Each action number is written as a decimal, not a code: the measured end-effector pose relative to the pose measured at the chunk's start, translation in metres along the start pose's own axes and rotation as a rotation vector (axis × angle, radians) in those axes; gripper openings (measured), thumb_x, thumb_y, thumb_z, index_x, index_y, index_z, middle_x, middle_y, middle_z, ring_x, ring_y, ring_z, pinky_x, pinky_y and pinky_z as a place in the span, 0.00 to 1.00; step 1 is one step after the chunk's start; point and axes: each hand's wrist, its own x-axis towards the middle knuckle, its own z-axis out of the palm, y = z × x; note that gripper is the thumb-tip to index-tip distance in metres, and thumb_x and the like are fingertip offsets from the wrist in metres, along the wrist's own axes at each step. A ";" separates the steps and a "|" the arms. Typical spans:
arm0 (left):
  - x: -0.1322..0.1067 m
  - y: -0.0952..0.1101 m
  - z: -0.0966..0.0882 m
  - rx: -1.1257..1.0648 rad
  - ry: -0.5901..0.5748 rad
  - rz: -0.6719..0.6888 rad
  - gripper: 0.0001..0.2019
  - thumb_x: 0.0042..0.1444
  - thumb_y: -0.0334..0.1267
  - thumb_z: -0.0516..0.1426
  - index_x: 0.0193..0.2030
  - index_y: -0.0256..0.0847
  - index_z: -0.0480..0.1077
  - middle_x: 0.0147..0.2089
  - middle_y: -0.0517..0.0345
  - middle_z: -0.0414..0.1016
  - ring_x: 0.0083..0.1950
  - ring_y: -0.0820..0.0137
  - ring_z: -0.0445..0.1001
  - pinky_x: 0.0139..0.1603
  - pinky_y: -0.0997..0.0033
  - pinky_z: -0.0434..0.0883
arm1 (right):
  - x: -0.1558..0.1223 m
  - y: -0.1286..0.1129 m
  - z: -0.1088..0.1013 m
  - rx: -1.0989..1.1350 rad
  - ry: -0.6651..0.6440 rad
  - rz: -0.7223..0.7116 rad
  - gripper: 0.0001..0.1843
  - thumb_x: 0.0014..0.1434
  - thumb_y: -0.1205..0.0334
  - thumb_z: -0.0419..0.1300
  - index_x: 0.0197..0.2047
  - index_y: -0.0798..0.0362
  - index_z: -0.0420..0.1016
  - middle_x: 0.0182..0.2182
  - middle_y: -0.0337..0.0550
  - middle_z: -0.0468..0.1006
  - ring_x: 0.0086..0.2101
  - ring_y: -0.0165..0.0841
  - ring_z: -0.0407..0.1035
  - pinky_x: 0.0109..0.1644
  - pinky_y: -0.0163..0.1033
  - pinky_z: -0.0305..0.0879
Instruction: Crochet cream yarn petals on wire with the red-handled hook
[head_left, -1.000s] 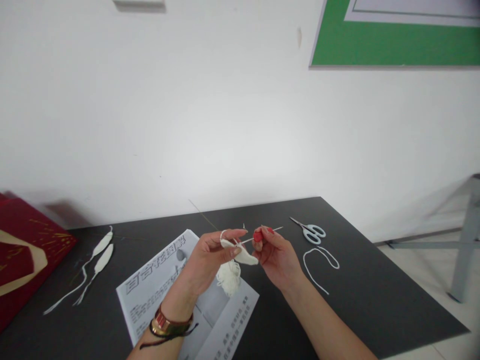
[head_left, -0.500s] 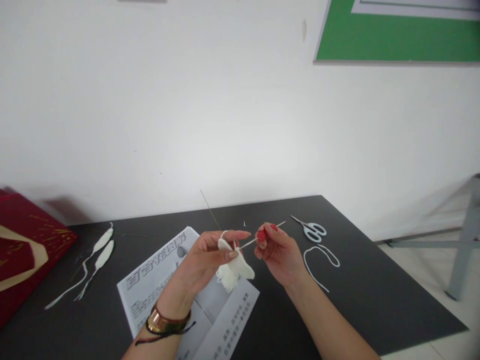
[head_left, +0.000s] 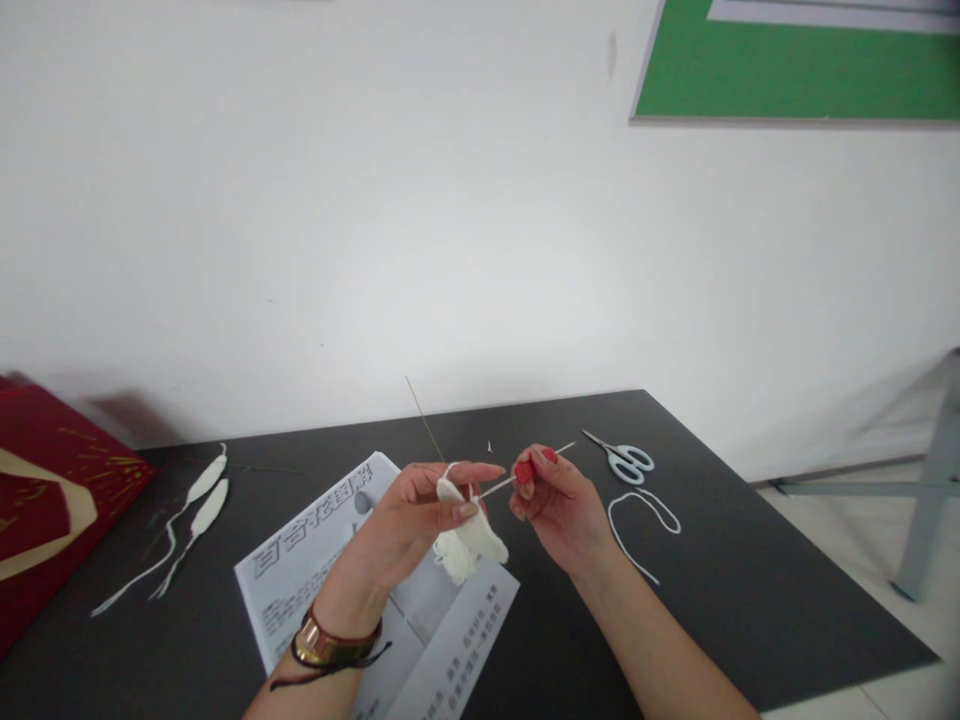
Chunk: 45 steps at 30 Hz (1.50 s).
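Note:
Between thumb and fingers, my left hand (head_left: 409,520) pinches a small white crochet piece (head_left: 487,538), with white yarn looped over a finger. Beneath that piece hangs a bunch of loose white yarn (head_left: 454,557). A thin wire (head_left: 424,418) sticks up behind my left hand. My right hand (head_left: 555,505) is closed on the red grip of a crochet hook (head_left: 495,488), whose tip meets the crochet piece near my left thumb. Both hands are held above the printed sheets (head_left: 300,570).
Scissors (head_left: 624,462) and a piece of white yarn (head_left: 660,500) lie right of my hands on the black table (head_left: 720,590). Two white leaf-shaped crochet pieces (head_left: 208,508) with yarn tails lie at left, near a red bag (head_left: 60,490). A white wall rises behind.
Almost nothing differs. Both hands keep their hold, and the hook stays at the crochet piece with only a very slight shift.

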 end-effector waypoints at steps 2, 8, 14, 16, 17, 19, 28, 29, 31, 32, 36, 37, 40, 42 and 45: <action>0.000 0.000 -0.001 0.000 -0.004 -0.003 0.16 0.47 0.33 0.63 0.45 0.38 0.76 0.29 0.58 0.72 0.28 0.76 0.66 0.30 0.75 0.61 | 0.000 0.000 0.000 -0.005 0.001 -0.004 0.07 0.51 0.62 0.64 0.28 0.58 0.76 0.17 0.35 0.70 0.18 0.24 0.61 0.19 0.30 0.66; 0.001 0.000 -0.001 0.009 -0.009 -0.008 0.15 0.48 0.32 0.63 0.45 0.38 0.76 0.30 0.58 0.71 0.29 0.76 0.67 0.32 0.75 0.61 | 0.000 0.000 0.001 -0.018 -0.014 -0.019 0.08 0.52 0.62 0.63 0.29 0.59 0.76 0.17 0.36 0.71 0.17 0.24 0.62 0.19 0.31 0.66; -0.001 0.001 0.001 -0.006 0.005 0.009 0.16 0.46 0.32 0.64 0.44 0.36 0.76 0.29 0.58 0.71 0.30 0.76 0.66 0.33 0.76 0.61 | 0.000 -0.001 0.000 -0.023 -0.021 -0.022 0.08 0.53 0.62 0.62 0.28 0.59 0.76 0.17 0.36 0.70 0.17 0.24 0.62 0.19 0.31 0.66; -0.001 0.000 0.001 -0.004 -0.001 0.010 0.16 0.47 0.32 0.64 0.45 0.36 0.76 0.29 0.58 0.71 0.30 0.76 0.66 0.33 0.75 0.61 | 0.000 -0.002 0.001 -0.024 -0.019 -0.022 0.08 0.53 0.62 0.62 0.28 0.59 0.76 0.17 0.36 0.70 0.17 0.24 0.61 0.19 0.30 0.65; -0.001 0.000 0.000 -0.002 -0.004 0.011 0.16 0.47 0.32 0.64 0.45 0.36 0.76 0.30 0.58 0.71 0.30 0.76 0.66 0.33 0.75 0.61 | -0.001 -0.002 0.001 -0.026 -0.019 -0.021 0.08 0.53 0.62 0.62 0.28 0.59 0.76 0.17 0.36 0.70 0.17 0.24 0.61 0.19 0.30 0.65; -0.001 0.000 0.000 0.003 -0.009 0.017 0.16 0.47 0.31 0.63 0.45 0.36 0.76 0.30 0.57 0.71 0.30 0.75 0.66 0.32 0.75 0.61 | 0.000 -0.003 0.001 -0.033 -0.021 -0.021 0.07 0.53 0.62 0.62 0.28 0.59 0.76 0.17 0.36 0.70 0.17 0.24 0.61 0.19 0.30 0.65; 0.000 0.001 0.000 0.017 -0.021 0.014 0.16 0.47 0.32 0.63 0.45 0.37 0.76 0.30 0.57 0.71 0.30 0.75 0.66 0.31 0.75 0.61 | -0.001 -0.003 0.001 -0.051 -0.036 -0.032 0.07 0.53 0.62 0.63 0.28 0.58 0.75 0.17 0.36 0.70 0.17 0.24 0.61 0.19 0.30 0.65; 0.000 0.000 0.000 0.027 -0.021 0.015 0.16 0.48 0.32 0.63 0.46 0.37 0.76 0.30 0.58 0.71 0.29 0.76 0.66 0.31 0.75 0.60 | -0.001 -0.003 0.001 -0.055 -0.038 -0.032 0.07 0.53 0.62 0.63 0.28 0.58 0.75 0.17 0.36 0.70 0.17 0.24 0.61 0.19 0.30 0.65; 0.000 0.000 0.000 0.045 -0.019 0.013 0.15 0.49 0.33 0.62 0.46 0.37 0.76 0.29 0.58 0.71 0.28 0.76 0.65 0.30 0.74 0.60 | -0.002 -0.003 0.002 -0.063 -0.042 -0.030 0.07 0.53 0.62 0.63 0.28 0.58 0.75 0.17 0.36 0.70 0.17 0.24 0.61 0.19 0.30 0.65; 0.000 0.000 0.000 0.050 -0.017 0.009 0.15 0.49 0.33 0.62 0.45 0.37 0.76 0.28 0.58 0.71 0.27 0.76 0.65 0.29 0.74 0.60 | -0.002 -0.004 0.002 -0.067 -0.042 -0.031 0.07 0.53 0.62 0.62 0.28 0.58 0.75 0.17 0.36 0.70 0.17 0.24 0.62 0.19 0.30 0.65; 0.000 0.002 0.002 0.055 0.000 -0.016 0.15 0.49 0.33 0.62 0.46 0.37 0.76 0.28 0.56 0.72 0.26 0.75 0.65 0.28 0.74 0.60 | -0.003 -0.005 0.002 -0.083 -0.040 -0.051 0.07 0.53 0.62 0.62 0.28 0.58 0.75 0.17 0.36 0.70 0.17 0.24 0.62 0.19 0.30 0.65; 0.000 0.003 0.003 0.049 0.004 -0.025 0.15 0.49 0.33 0.62 0.46 0.37 0.76 0.28 0.56 0.72 0.26 0.75 0.66 0.28 0.74 0.60 | -0.003 -0.005 0.002 -0.087 -0.037 -0.059 0.07 0.53 0.62 0.63 0.28 0.58 0.75 0.17 0.36 0.71 0.17 0.24 0.62 0.19 0.30 0.65; 0.000 0.005 0.004 -0.003 0.027 -0.049 0.15 0.49 0.31 0.61 0.45 0.36 0.76 0.26 0.56 0.72 0.26 0.74 0.66 0.29 0.73 0.60 | -0.002 -0.004 0.002 -0.090 -0.022 -0.066 0.07 0.53 0.62 0.63 0.28 0.58 0.75 0.17 0.36 0.71 0.17 0.24 0.62 0.18 0.30 0.65; 0.001 0.005 0.005 -0.073 0.034 -0.073 0.16 0.48 0.30 0.60 0.45 0.35 0.76 0.27 0.55 0.72 0.27 0.73 0.67 0.29 0.72 0.61 | -0.002 -0.002 0.001 -0.093 -0.018 -0.057 0.08 0.53 0.61 0.64 0.29 0.58 0.76 0.17 0.36 0.71 0.17 0.24 0.62 0.18 0.29 0.65; 0.004 0.004 0.008 -0.193 -0.010 -0.124 0.18 0.46 0.29 0.57 0.45 0.31 0.76 0.27 0.52 0.74 0.27 0.71 0.68 0.30 0.71 0.62 | -0.001 0.002 0.002 -0.103 -0.020 -0.054 0.08 0.52 0.61 0.64 0.29 0.58 0.76 0.19 0.38 0.72 0.17 0.23 0.63 0.18 0.28 0.64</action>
